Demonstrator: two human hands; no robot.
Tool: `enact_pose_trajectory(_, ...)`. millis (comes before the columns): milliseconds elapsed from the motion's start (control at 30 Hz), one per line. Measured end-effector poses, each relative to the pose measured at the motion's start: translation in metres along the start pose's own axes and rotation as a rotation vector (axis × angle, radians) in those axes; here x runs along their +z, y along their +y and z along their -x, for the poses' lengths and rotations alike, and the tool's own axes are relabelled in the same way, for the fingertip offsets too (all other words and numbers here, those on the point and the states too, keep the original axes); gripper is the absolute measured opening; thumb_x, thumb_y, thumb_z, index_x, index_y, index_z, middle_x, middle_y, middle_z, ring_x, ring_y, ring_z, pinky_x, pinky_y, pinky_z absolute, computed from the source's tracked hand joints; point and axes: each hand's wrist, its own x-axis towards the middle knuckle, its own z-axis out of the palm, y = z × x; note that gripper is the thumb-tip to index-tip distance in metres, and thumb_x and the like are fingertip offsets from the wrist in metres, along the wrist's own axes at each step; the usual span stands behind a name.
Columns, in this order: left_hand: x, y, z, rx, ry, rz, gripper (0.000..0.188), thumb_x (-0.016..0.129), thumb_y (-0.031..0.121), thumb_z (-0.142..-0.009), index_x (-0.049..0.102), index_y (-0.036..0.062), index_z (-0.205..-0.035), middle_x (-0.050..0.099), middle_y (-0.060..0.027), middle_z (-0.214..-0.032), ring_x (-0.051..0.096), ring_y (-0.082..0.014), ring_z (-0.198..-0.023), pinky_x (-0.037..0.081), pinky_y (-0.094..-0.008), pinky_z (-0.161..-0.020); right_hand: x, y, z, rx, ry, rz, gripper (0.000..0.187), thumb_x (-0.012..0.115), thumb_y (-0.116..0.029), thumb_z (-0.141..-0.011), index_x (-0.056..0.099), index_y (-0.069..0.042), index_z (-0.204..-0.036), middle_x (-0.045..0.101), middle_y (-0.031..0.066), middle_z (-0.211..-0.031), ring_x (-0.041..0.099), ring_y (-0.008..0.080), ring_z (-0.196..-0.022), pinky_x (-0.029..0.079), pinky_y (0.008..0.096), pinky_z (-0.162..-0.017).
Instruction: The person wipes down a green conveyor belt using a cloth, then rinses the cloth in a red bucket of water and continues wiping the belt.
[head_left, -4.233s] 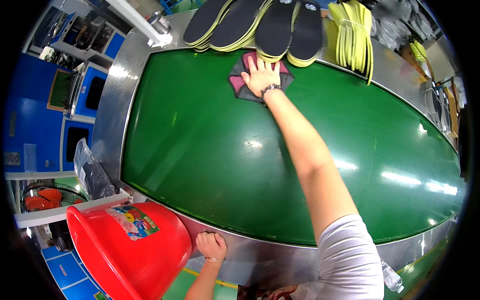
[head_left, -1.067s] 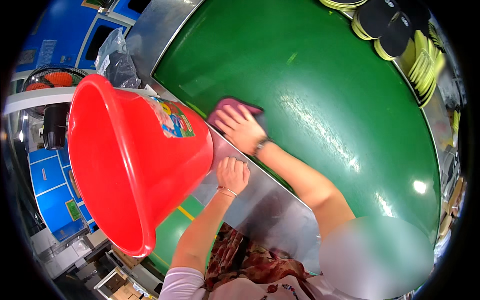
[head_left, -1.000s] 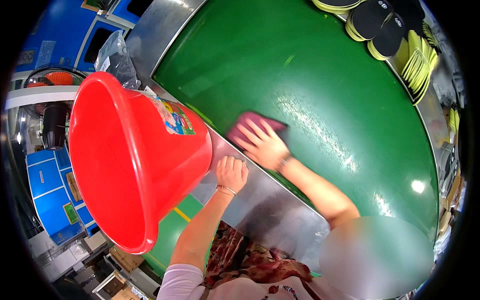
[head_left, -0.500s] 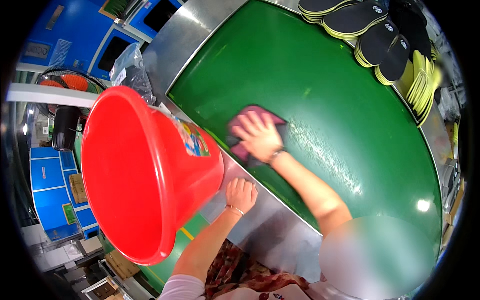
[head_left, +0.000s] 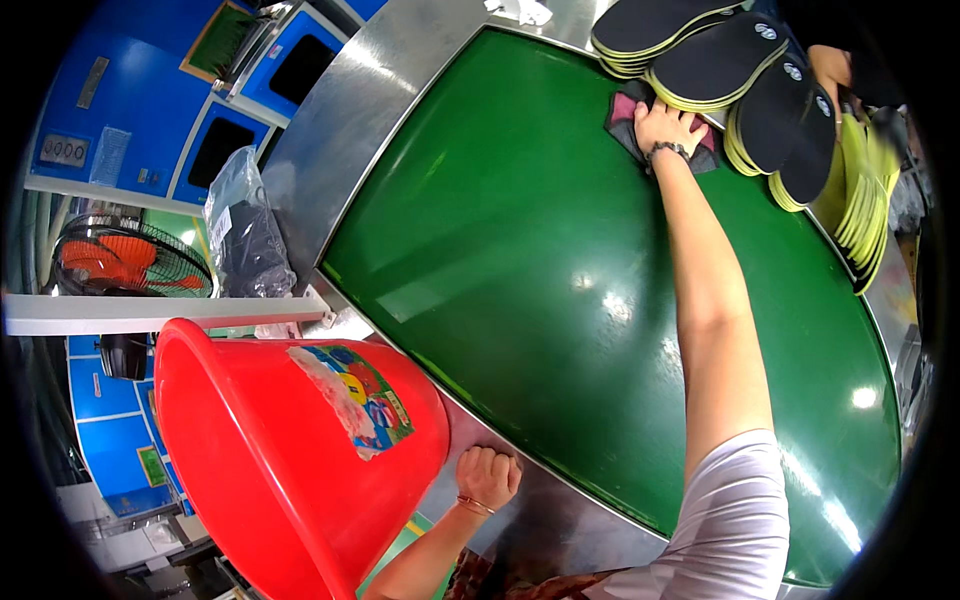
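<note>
Two hands show on my feed, both bare. My right hand (head_left: 668,125) is stretched far out on a straight arm, palm down and fingers spread flat on a dark pink cloth (head_left: 628,118); that grip is wide open, pressing the cloth rather than clasping it. The cloth looks soft and rumpled, lying at the far end of the green surface (head_left: 560,300), just beside the nearest stack of insoles (head_left: 720,70). Those insoles are flat and foot-shaped, black on top with yellow edges, fanned in overlapping piles along the far rim. The green top is smooth and glossy, throwing back bright spots of light, and a brushed steel border (head_left: 380,90) runs round it. My left hand (head_left: 487,475) is curled into a loose fist, knuckles resting on the steel near edge, holding nothing that I can see. Right next to it stands a glossy red plastic bucket (head_left: 290,450), round, with a colourful sticker on its side.
</note>
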Motion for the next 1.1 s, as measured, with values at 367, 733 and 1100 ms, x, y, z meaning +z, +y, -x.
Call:
enact_pose_trajectory(367, -0.003, -0.005, -0.002, -0.005, -0.028, 0.004, 0.017, 0.062, 0.013, -0.072, 0.046, 0.0081, -0.067, 0.045, -0.0107, -0.064, 0.046, -0.0295, -0.058, 0.035, -0.0411, -0.051, 0.027, -0.154, 0.335, -1.77, 0.013, -0.262, 0.051, 0.053, -0.049, -0.082, 0.061, -0.017, -0.12, 0.048, 0.0049, -0.138, 0.033, 0.0301, -0.134, 0.025, 0.0591, -0.107)
enact_pose_trajectory(733, -0.002, 0.001, -0.007, 0.007, -0.008, 0.039, 0.019, 0.063, 0.012, -0.071, 0.045, 0.0086, -0.066, 0.043, -0.0099, -0.063, 0.044, -0.0288, -0.055, 0.033, -0.0411, -0.049, 0.023, -0.067, -0.022, -0.165, 0.096, -0.067, 0.064, 0.039, -0.049, -0.092, 0.035, -0.015, -0.145, 0.03, 0.0124, -0.151, 0.025, 0.0348, -0.139, 0.02, 0.0607, -0.107)
enact_pose_trajectory(1100, -0.001, -0.001, -0.004, 0.02, -0.024, -0.026, 0.02, 0.062, 0.015, -0.073, 0.045, 0.009, -0.065, 0.045, -0.0098, -0.063, 0.047, -0.0295, -0.06, 0.036, -0.0428, -0.054, 0.016, -0.12, 0.352, -1.581, -0.216, -0.256, 0.052, 0.046, -0.041, -0.091, 0.048, -0.017, -0.137, 0.033, 0.0072, -0.151, 0.024, 0.0292, -0.142, 0.012, 0.0576, -0.113)
